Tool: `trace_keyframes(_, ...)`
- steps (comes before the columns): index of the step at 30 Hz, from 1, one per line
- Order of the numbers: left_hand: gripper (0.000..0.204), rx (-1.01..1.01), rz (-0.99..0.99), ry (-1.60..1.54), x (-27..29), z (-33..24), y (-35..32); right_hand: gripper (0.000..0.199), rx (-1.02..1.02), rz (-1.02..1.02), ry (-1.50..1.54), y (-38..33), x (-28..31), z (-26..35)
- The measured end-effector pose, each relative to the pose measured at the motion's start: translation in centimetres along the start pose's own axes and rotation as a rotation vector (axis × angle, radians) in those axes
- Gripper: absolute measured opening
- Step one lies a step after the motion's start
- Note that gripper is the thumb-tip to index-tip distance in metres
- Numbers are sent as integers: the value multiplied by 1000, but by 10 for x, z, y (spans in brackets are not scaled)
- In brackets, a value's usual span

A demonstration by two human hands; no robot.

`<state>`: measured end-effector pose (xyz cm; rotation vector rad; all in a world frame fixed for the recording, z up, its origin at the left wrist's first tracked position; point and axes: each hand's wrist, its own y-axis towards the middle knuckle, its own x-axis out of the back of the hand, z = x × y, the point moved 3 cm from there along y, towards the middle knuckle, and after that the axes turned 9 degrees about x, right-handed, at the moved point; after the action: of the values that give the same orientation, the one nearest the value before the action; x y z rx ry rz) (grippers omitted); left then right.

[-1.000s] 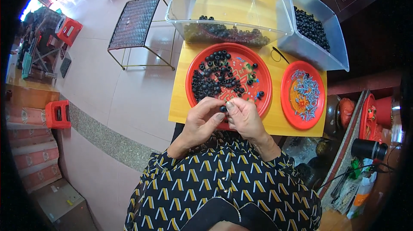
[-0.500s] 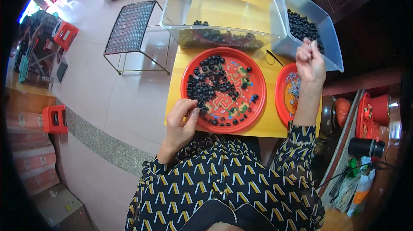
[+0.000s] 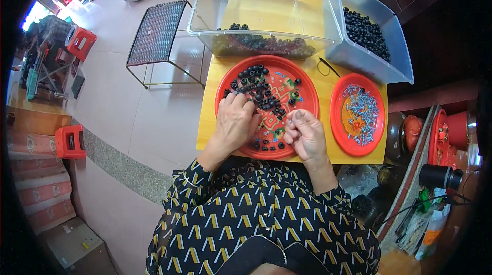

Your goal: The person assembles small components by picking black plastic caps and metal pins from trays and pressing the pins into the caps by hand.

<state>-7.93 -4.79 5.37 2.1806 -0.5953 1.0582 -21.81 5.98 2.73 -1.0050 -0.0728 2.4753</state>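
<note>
A round red tray (image 3: 310,93) with a printed pattern holds many small black round parts (image 3: 259,90), some with a hollow centre. My left hand (image 3: 237,121) is over the tray's left side, its fingers curled down toward the parts. Its fingertips are mostly hidden, so I cannot make out what is in them. My right hand (image 3: 306,134) is above the tray's lower right rim, thumb and fingers pressed together. Anything between them is too small to name. Right of it lies a smaller red plate (image 3: 335,121) with many small silvery metal pieces (image 3: 364,116).
Behind the tray stands a clear plastic bin (image 3: 266,37) with more black parts. A second translucent bin (image 3: 400,67) at the right holds black parts too. A thin black tool (image 3: 329,67) lies on the yellow table (image 3: 205,126). A woven stool (image 3: 158,32) stands at left.
My right hand has come down from beside the right bin to the tray's lower right. My left hand has moved up and right, turning knuckles up over the parts. The small plate is now uncovered.
</note>
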Motion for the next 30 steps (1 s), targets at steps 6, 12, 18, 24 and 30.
trace_keyframes(6,15,14,15,-30,-11,3,-2,18,-20,55,2,-5,-8,-4)
trace_keyframes(12,26,463,307,-1261,1,6,-22,13,-53,118,-125,-10,-12,-1)
trace_keyframes(18,23,768,359,-1859,0,5,-48,12,-94,235,-229,-14,-17,-7)
trace_keyframes(24,20,836,358,-1963,3,6,-57,13,50,275,-450,-18,-35,-4)
trace_keyframes(30,17,840,241,-1854,5,-7,-60,19,454,384,-1007,-26,-64,3)
